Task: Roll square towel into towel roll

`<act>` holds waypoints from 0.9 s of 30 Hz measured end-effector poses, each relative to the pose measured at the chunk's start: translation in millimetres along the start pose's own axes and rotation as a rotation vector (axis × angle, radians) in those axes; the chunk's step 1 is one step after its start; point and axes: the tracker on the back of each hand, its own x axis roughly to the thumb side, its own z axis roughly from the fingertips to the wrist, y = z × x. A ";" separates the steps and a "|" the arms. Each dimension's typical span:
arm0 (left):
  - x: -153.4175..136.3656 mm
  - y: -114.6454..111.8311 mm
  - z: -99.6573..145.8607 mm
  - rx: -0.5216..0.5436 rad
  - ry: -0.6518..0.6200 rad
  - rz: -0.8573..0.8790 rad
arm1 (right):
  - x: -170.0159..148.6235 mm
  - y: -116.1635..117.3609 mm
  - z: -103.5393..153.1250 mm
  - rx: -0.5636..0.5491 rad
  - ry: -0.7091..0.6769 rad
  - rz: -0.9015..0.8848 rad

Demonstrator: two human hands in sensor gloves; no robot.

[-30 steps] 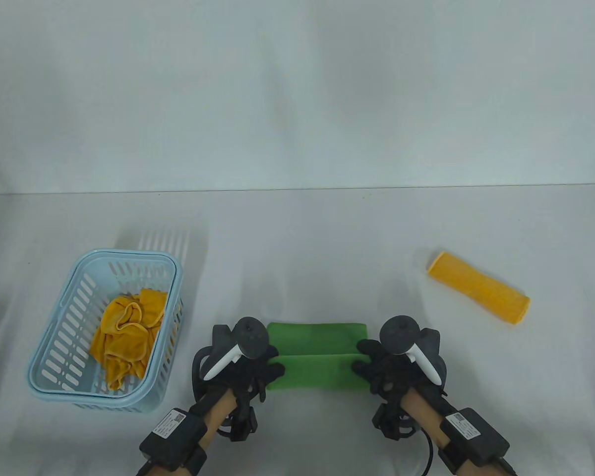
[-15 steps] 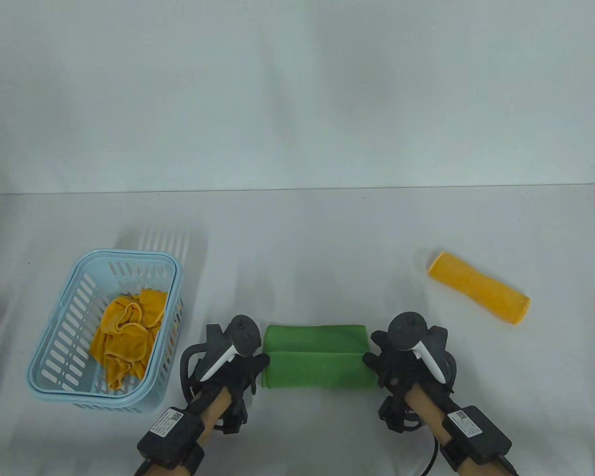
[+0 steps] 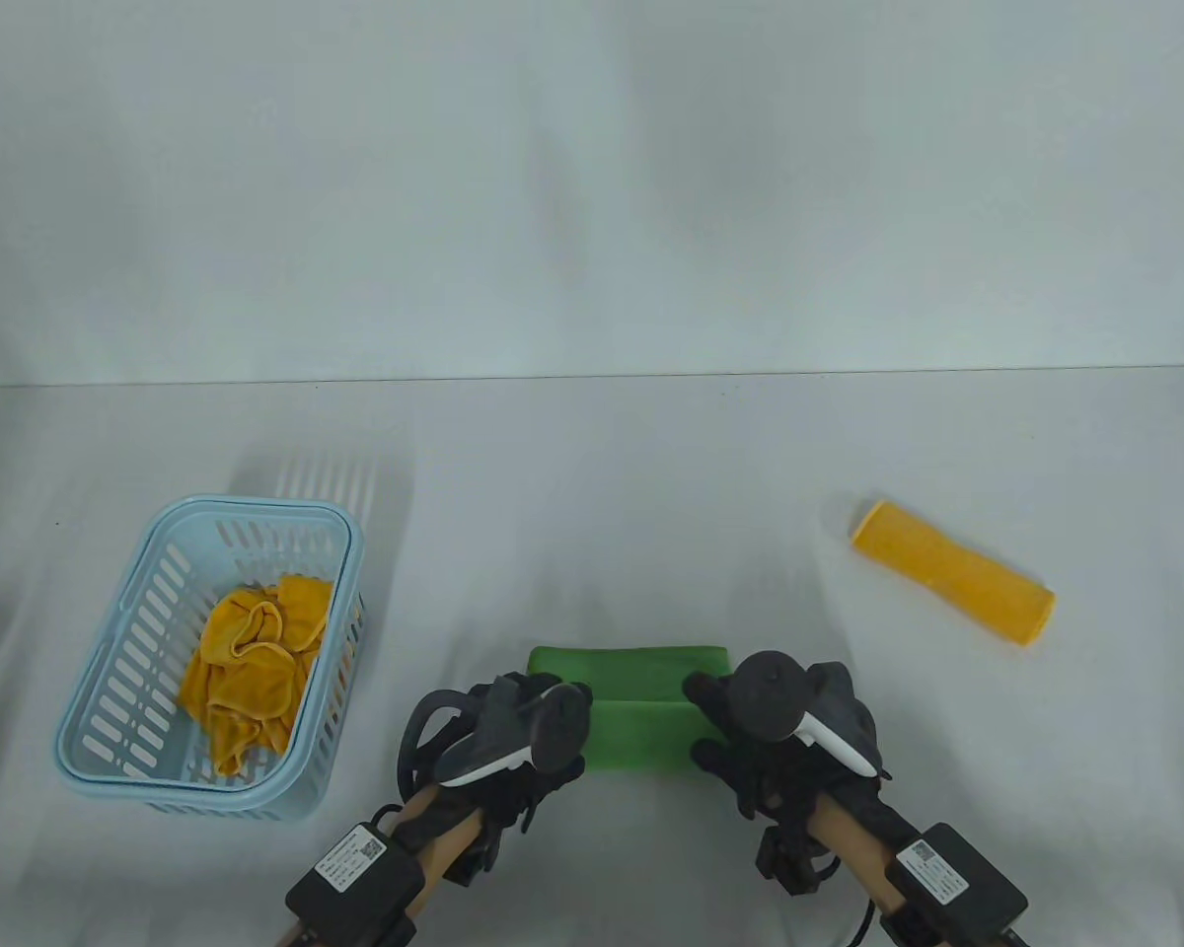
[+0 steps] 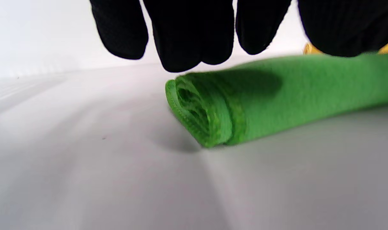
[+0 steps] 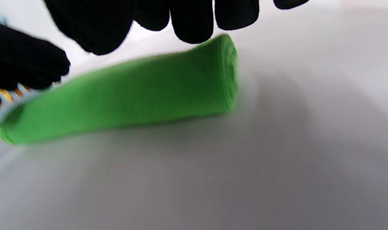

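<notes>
Green towel (image 3: 641, 705) is seen near centre on table (image 3: 592, 473), mostly rolled; left hand (image 3: 528, 735) and right hand (image 3: 750, 730) are laid flat-fingered, unclenched, on its ends, likely for an even roll.

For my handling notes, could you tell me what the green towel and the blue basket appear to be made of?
Green towel: soft, matte, fine-napped cloth, probably microfibre; a stitched hem shows at the coiled end.
Blue basket: pale, smooth, rigid walls with moulded slots, most likely plastic.

left grip (image 3: 513, 735): fingers arched downward | right grip (image 3: 765, 735): fingers arched downward
</notes>
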 end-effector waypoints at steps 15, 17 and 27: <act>-5.8 -25.3 -13.9 -0.095 0.060 -0.020 | 5.1 22.6 -13.4 -0.033 0.067 0.177; -7.6 -21.9 -13.4 -0.092 0.057 0.004 | 0.7 19.3 -14.1 -0.033 0.074 0.122; -32.5 -12.4 -14.4 -0.139 0.081 0.352 | -24.6 3.2 -17.9 -0.016 0.148 -0.229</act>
